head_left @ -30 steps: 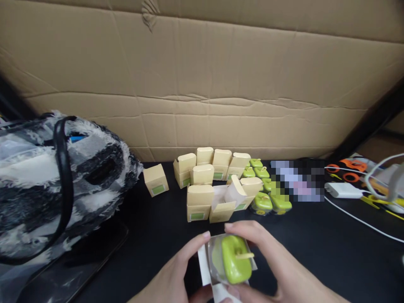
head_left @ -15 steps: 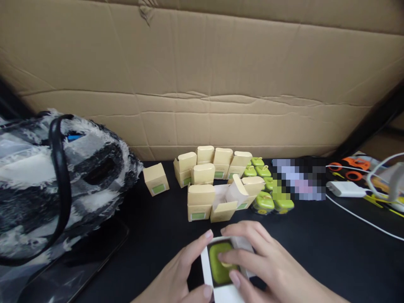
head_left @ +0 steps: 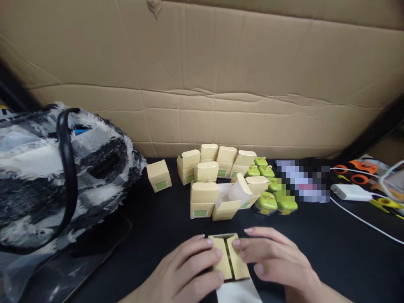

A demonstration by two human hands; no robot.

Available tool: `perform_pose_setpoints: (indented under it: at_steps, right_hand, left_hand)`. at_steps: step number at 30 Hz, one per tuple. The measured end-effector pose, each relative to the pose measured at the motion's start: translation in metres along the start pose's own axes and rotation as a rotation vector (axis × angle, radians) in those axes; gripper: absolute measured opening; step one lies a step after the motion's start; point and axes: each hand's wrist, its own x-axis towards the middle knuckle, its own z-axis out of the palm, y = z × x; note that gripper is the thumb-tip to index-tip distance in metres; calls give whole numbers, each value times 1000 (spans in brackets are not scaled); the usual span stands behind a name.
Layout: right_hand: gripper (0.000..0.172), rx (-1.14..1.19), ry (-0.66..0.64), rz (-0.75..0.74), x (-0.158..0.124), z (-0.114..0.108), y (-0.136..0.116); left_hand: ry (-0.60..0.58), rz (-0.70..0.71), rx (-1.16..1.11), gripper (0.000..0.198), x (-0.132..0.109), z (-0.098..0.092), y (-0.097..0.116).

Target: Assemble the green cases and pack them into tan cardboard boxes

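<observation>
In front of me stands a small cream cardboard box (head_left: 239,263) with its two side flaps folded inward. A green strip of what is inside shows through the gap between them, and the long white-lined flap (head_left: 239,292) hangs open toward me. My left hand (head_left: 194,267) is closed on the box's left side, fingertips pressed on the left flap. My right hand (head_left: 277,256) has its fingers apart, one fingertip touching the right flap. Behind are several similar boxes (head_left: 204,200), most with upright lids. One (head_left: 226,210) is open, its white inside showing.
Several green rounded cases (head_left: 267,203) sit right of the boxes. A single box (head_left: 158,176) stands apart at left, near a fuzzy black-and-white bag (head_left: 104,185). At right lie a white charger (head_left: 351,192), a cable and orange-handled scissors (head_left: 360,179). Cardboard (head_left: 221,63) walls the back.
The box's two side flaps have come down over the green case. My right hand has drawn back from the case to the right flap, and my left fingers now lie over the left flap.
</observation>
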Motion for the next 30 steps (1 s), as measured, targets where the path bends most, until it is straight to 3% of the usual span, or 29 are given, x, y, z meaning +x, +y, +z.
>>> perform_pose_setpoints:
  at_steps: [4, 8, 12, 16, 20, 24, 30]
  right_hand:
    - [26, -51, -44, -58, -7, -3, 1]
    - [23, -88, -25, -24, -1, -5, -4]
    - [15, 19, 69, 156, 10, -1, -8]
    - [18, 188, 86, 362, 15, 5, -9]
    - [24, 228, 42, 453, 13, 7, -9]
    - [28, 237, 18, 463, 11, 6, -10]
    - [36, 139, 38, 258, 12, 5, -11]
  left_hand:
    - [76, -2, 24, 26, 4, 3, 2]
    - [115, -47, -41, 22, 8, 2, 5]
    - [161, -178, -333, 21, 8, 3, 6]
    - [307, -138, -547, 52, 7, 7, 1]
    - [261, -95, -540, 62, 9, 9, -5]
    - [272, -65, -511, 59, 7, 13, -10]
    - [151, -124, -365, 53, 1, 10, -13]
